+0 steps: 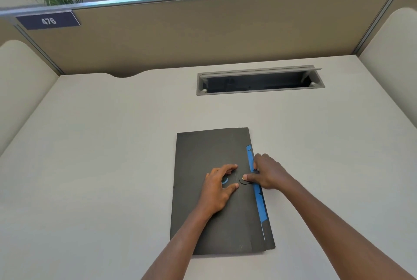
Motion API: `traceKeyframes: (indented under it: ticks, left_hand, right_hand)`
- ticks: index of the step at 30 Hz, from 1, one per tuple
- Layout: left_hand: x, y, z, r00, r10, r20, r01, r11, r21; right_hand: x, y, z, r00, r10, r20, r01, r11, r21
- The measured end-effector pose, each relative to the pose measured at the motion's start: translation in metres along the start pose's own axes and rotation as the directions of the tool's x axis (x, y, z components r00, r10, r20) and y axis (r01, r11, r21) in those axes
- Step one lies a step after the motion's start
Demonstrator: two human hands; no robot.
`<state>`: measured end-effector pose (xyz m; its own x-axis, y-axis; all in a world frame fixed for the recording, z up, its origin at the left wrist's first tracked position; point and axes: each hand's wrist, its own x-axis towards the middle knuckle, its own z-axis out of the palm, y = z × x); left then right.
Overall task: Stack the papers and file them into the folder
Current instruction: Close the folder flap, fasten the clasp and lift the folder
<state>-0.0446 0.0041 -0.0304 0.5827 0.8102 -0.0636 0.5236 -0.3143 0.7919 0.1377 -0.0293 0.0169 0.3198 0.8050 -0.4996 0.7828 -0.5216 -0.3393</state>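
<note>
A black folder (203, 151) with a blue strip along its right edge lies flat and closed on the desk in front of me. My left hand (217, 187) rests on the cover, fingers spread around a small blue curved slot. My right hand (266, 173) pinches the folder's round black closing tab (243, 182) at the right edge, thumb on top of it. No loose papers are visible; whatever is inside the folder is hidden.
A grey cable tray (259, 81) with its lid up is set into the beige desk (112, 155) beyond the folder. Tan partition walls (203, 31) enclose the desk at the back and sides, one with a label "476" (48, 21). Plants stand behind the partition.
</note>
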Motion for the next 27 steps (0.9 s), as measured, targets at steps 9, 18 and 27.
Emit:
traceKeyframes:
  ticks: [9,18,27]
  left_hand:
    - [-0.033,-0.017,-0.047,0.759,-0.17,-0.628,0.177,0.983,-0.052]
    - [-0.034,-0.025,-0.062,0.737,-0.46,-0.496,0.52,0.854,-0.02]
    - [-0.023,-0.041,-0.076,0.731,-0.614,-0.298,0.389,0.733,-0.558]
  right_hand:
    - [-0.037,0.003,0.021,0.968,0.067,-0.24,-0.023,0.983,0.181]
    - [-0.037,-0.02,0.034,0.965,0.166,-0.204,-0.088,0.935,0.343]
    - [-0.024,0.004,0.024,0.981,0.186,-0.057,-0.084,0.668,0.74]
